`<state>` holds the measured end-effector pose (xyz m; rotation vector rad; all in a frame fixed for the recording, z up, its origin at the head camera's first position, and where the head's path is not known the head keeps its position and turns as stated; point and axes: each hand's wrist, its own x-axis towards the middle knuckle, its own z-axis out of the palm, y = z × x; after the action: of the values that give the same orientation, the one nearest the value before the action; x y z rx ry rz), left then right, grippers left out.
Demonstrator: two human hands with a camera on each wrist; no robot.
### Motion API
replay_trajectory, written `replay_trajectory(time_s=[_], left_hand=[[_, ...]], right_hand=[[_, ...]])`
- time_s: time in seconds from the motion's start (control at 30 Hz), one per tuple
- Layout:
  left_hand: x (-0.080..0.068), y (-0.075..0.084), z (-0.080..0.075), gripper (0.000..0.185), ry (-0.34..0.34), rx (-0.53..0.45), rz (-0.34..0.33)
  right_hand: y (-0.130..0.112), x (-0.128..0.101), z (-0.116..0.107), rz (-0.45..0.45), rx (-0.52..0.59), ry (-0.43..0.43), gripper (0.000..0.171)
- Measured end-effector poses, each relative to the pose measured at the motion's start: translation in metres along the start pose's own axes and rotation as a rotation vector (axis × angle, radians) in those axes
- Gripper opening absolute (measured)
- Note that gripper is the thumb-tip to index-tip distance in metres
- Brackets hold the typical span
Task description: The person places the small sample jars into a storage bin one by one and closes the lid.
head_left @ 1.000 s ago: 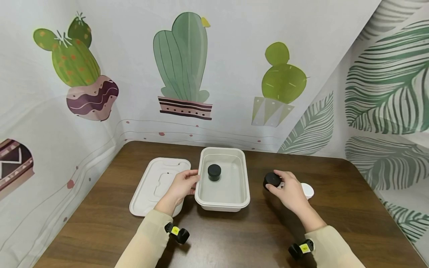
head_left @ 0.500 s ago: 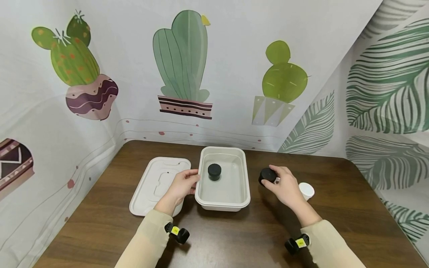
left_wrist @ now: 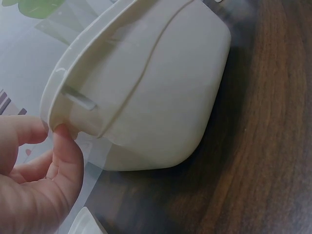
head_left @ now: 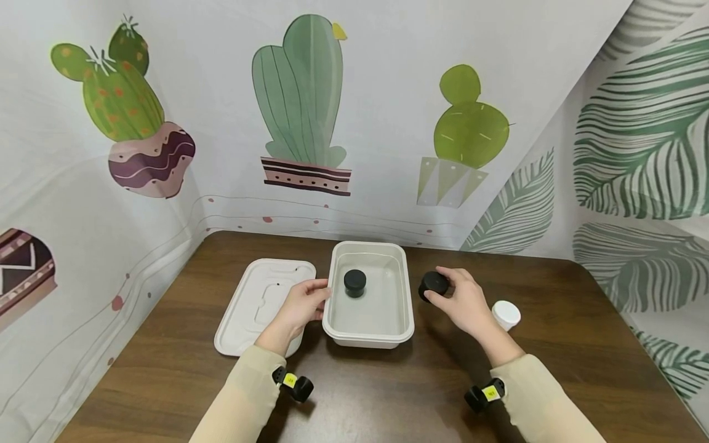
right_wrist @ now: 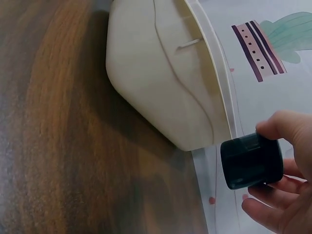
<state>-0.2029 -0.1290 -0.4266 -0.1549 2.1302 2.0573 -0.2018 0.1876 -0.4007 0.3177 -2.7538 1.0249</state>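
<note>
A white backdrop [head_left: 382, 92] printed with potted cacti hangs behind the scene from nine o'clock round to one o'clock, and a sheet with green leaf prints [head_left: 637, 160] closes off the two to four o'clock side. Below them lies a dark brown wooden table [head_left: 388, 394]. At the table's centre sits a white tray [head_left: 370, 335] with a black jar [head_left: 354, 283] standing inside near its twelve o'clock end. Just beside the tray at nine o'clock lies a flat white lid [head_left: 260, 301]. The left hand [head_left: 299, 306] pinches the tray's nine o'clock rim between thumb and fingers. The right hand [head_left: 462, 301] grips a second black jar [head_left: 434, 285], held above the table just beside the tray's three o'clock rim. A small white cap [head_left: 506, 314] rests on the table at three o'clock, near the right hand.
</note>
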Motion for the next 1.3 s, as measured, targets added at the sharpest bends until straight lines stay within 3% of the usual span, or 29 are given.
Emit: replay_trajectory(time_s=[1.3], left_hand=[[0.001,-0.002,0.0,0.037,0.017,0.016,0.007]], right_hand=[[-0.026,0.02,0.0,-0.058,0.083,0.012,0.058]])
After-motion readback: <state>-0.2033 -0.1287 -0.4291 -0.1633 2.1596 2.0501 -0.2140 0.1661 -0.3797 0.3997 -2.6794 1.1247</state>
